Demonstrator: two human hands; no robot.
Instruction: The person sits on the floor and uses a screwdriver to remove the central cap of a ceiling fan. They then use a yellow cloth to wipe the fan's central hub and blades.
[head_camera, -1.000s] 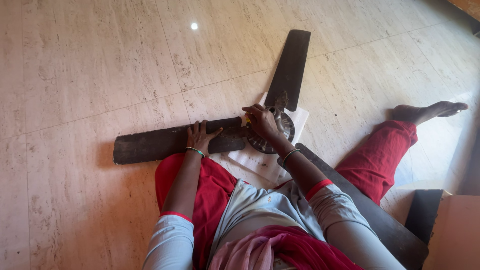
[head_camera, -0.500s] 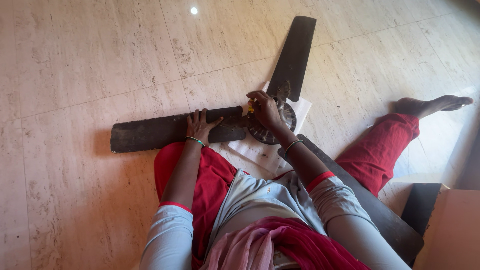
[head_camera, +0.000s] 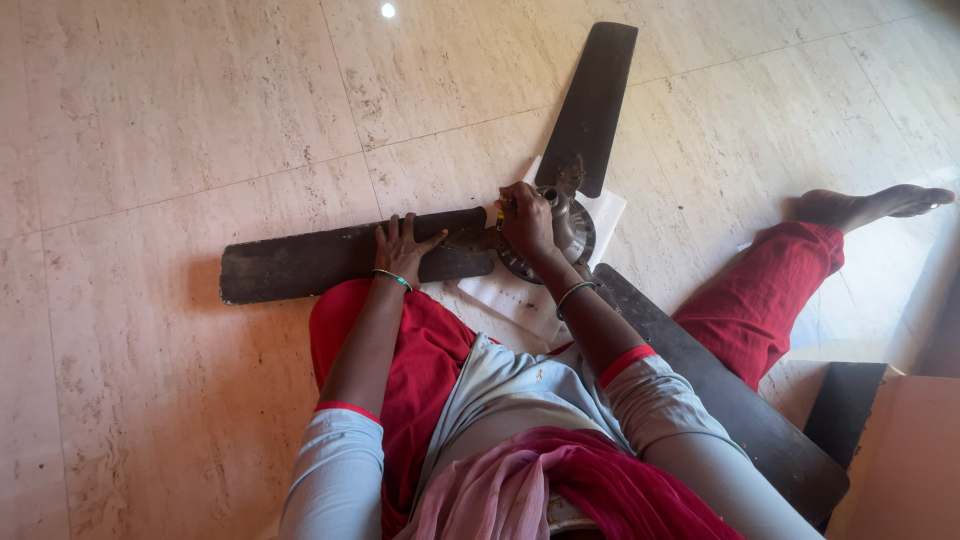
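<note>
Three dark, flat, dusty fan blades radiate from round metal motor hub on white paper sheet, mid-floor. Left hand flat on left blade, fingers spread. Right hand curled on hub near yellow-handled tool; grip unclear. Floor: glossy beige stone tile.
</note>
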